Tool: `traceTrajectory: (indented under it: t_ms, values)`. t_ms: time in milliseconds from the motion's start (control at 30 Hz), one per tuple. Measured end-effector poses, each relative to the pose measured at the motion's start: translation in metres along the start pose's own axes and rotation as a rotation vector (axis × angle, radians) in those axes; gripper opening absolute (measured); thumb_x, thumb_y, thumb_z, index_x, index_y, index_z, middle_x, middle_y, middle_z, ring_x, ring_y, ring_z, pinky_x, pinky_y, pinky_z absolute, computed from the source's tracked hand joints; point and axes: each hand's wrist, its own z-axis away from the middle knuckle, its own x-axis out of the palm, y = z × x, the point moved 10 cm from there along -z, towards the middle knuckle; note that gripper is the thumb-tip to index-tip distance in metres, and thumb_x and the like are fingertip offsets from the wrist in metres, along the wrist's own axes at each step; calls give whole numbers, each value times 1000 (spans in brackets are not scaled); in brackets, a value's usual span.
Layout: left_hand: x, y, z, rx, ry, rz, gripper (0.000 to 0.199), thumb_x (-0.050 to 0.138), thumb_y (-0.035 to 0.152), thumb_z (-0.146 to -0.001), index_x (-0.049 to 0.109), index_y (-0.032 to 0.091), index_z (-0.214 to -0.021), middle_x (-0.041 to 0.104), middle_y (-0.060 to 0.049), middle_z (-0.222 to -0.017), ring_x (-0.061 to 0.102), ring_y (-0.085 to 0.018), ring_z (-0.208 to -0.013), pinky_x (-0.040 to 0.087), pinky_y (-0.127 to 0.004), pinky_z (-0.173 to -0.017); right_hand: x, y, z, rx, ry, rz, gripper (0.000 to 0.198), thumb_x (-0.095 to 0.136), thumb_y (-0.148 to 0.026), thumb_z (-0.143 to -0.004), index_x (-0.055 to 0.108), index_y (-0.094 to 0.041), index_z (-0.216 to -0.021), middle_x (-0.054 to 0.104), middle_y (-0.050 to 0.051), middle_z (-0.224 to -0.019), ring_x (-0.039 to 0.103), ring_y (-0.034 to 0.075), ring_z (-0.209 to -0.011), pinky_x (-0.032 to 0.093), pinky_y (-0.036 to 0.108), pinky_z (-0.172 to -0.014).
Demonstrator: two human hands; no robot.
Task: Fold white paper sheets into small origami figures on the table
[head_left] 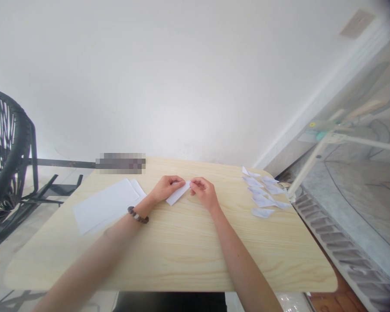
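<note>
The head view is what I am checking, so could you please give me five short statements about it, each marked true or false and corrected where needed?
1. The left hand and right hand touch the same white paper strip. True.
2. The beaded bracelet is on the right forearm. False: it is on the left forearm.
3. Small folded papers lie right of the right hand. True.
4. The large white sheets lie between the hands. False: they lie left of the left hand.
5. A dark chair stands at the left. True.
</note>
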Motion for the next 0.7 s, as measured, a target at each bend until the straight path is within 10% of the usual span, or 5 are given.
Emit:
traceTrajectory:
  t_ms: [700]
  values:
    - [19,2,0,15,-198,128,38,42,45,-75,58,12,-84,59,-3,-71,47,-10,-57,35,-18,-46,6,-22,5,-196,-26,213,18,45,-26,-73,61,-19,-77,62,1,-68,56,10,-53,46,20,-51]
